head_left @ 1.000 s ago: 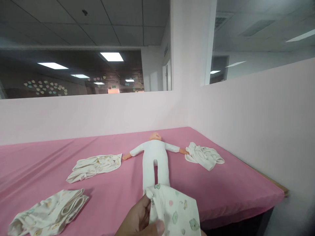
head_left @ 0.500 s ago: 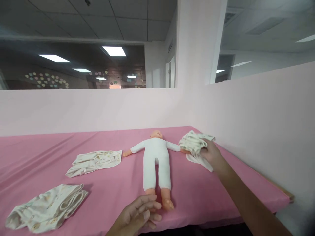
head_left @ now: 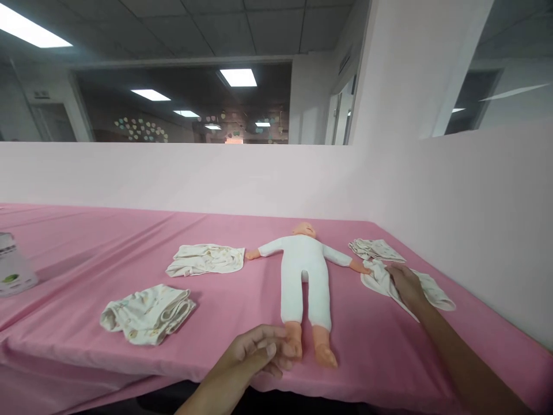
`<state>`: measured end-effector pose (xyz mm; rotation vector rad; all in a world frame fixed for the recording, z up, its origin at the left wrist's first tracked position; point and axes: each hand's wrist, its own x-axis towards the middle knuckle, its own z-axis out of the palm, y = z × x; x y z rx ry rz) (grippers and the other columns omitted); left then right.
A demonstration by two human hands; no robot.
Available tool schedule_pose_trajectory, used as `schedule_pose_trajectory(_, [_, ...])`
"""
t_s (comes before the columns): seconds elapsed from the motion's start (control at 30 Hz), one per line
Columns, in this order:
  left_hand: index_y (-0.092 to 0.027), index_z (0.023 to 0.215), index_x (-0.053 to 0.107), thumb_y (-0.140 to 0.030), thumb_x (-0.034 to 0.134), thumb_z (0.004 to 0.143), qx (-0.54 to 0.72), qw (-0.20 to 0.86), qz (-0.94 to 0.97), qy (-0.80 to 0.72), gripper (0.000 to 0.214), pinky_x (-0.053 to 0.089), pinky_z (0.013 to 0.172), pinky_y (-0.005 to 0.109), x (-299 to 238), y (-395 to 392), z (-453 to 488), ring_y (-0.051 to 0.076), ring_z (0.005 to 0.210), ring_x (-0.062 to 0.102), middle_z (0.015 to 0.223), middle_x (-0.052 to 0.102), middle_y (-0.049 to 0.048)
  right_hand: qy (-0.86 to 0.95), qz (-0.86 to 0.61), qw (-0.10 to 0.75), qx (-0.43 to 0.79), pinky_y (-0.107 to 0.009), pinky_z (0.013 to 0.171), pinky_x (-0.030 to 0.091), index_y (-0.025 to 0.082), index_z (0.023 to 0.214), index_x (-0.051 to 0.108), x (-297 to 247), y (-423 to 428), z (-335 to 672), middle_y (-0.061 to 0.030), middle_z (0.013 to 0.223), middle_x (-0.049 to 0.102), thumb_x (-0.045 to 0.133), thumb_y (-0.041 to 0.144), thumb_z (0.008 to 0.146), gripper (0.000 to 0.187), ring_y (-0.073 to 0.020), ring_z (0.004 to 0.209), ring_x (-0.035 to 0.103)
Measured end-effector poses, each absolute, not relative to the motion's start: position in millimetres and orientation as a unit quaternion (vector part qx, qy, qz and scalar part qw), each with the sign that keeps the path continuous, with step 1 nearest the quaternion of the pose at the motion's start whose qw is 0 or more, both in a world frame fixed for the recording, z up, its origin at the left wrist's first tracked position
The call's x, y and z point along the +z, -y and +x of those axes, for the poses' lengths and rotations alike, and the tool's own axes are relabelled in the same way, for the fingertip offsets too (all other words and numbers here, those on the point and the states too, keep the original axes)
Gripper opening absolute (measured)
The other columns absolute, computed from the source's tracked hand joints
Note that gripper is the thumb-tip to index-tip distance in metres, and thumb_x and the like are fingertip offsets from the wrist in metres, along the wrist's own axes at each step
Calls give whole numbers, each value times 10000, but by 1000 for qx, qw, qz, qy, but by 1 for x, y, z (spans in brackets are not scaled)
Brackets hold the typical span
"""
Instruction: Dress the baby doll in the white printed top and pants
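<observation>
A baby doll [head_left: 302, 276] in a white bodysuit lies face up with its arms spread. My left hand [head_left: 259, 351] is held beside the doll's feet, fingers loosely apart and nothing in it. On the right, my right hand [head_left: 406, 285] closes on a white patterned cloth [head_left: 379, 278] by the doll's hand; its fingertips are partly hidden. Behind it lies a folded patterned cloth [head_left: 375, 249]. To the left of the doll are a flat-folded cream cloth [head_left: 206, 259] and a thicker folded patterned garment [head_left: 149, 314].
Everything lies on a pink sheet [head_left: 242, 300] with a front edge close to me. A white container with a green mark [head_left: 16, 268] stands at the far left. Pale walls [head_left: 194, 178] with windows border the back and right.
My right hand has let go of the bundled patterned cloth, which now lies at the back right, and has moved onto the white cloth. The view has shifted left; my left hand stays near the feet.
</observation>
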<state>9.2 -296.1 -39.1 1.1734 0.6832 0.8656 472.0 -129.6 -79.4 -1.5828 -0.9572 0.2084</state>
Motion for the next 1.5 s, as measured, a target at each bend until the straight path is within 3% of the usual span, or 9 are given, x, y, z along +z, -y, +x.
schedule_pose_trajectory(0.23, [-217, 1264, 563, -522, 462, 909, 389, 338, 679, -523, 479, 443, 953, 361, -20, 209, -35, 243, 1118, 573, 1240, 617, 93, 556, -724, 408, 0, -361, 813, 425, 195, 851, 621, -84, 138, 458, -107, 987, 661, 416, 369, 758, 285, -262, 942, 586])
schedule_pose_trajectory(0.4, [-106, 1304, 506, -308, 351, 910, 288, 29, 703, -650, 469, 417, 980, 378, -25, 84, -103, 271, 1176, 538, 1300, 569, 154, 579, -721, 379, -33, -322, 793, 414, 191, 847, 634, -86, 138, 455, -98, 971, 646, 397, 346, 775, 292, -239, 935, 573])
schedule_pose_trajectory(0.5, [-96, 1398, 419, -193, 353, 851, 170, -56, 706, -686, 559, 387, 999, 405, -29, 32, -134, 316, 1279, 445, 1442, 442, 169, 585, -722, 368, -33, -324, 808, 415, 189, 867, 650, -89, 136, 458, -97, 957, 641, 391, 337, 789, 308, -239, 941, 569])
schedule_pose_trajectory(0.7, [-185, 1178, 613, -246, 458, 780, 104, -52, 715, -689, 432, 373, 963, 476, -51, 10, -155, 360, 1146, 522, 1199, 642, 128, 584, -718, 379, -36, -329, 904, 401, 175, 956, 627, -96, 136, 460, -112, 1090, 627, 388, 337, 820, 320, -237, 1042, 561])
schedule_pose_trajectory(0.87, [-191, 924, 635, -369, 469, 787, 116, -55, 709, -693, 280, 398, 865, 417, -47, 6, -157, 336, 1043, 554, 1024, 678, 112, 589, -712, 380, -41, -347, 930, 402, 170, 968, 619, -95, 141, 457, -118, 1085, 636, 369, 317, 826, 323, -240, 1057, 561])
schedule_pose_trajectory(1.13, [-190, 712, 482, -484, 509, 785, 449, 93, 636, -621, 304, 326, 544, 240, 53, 46, -132, 132, 629, 458, 671, 484, -21, 614, -636, 451, -119, -404, 1008, 382, 161, 987, 628, -58, 152, 393, -134, 1105, 636, 389, 313, 867, 307, -267, 1111, 545])
schedule_pose_trajectory(1.27, [-184, 737, 487, -475, 628, 739, 534, 218, 638, -510, 324, 322, 515, 209, 111, 101, -88, 98, 580, 427, 646, 461, -46, 664, -555, 501, 18, -429, 1028, 380, 179, 1152, 587, -9, 179, 303, -109, 1217, 599, 458, 446, 910, 383, -254, 1159, 523])
schedule_pose_trajectory(1.43, [-181, 774, 497, -421, 688, 715, 480, 374, 708, -358, 312, 340, 509, 189, 142, 164, -43, 94, 572, 468, 677, 527, -33, 701, -436, 513, 234, -414, 1056, 355, 267, 1416, 392, 54, 218, 214, -73, 1428, 455, 615, 532, 838, 674, -250, 1303, 411])
schedule_pose_trajectory(1.5, [-174, 740, 490, -379, 665, 735, 421, 420, 735, -326, 271, 327, 510, 186, 141, 179, -36, 90, 563, 456, 663, 512, -29, 718, -389, 496, 296, -359, 952, 426, 244, 1324, 497, 67, 232, 196, -59, 1290, 563, 599, 515, 855, 551, -238, 1171, 514])
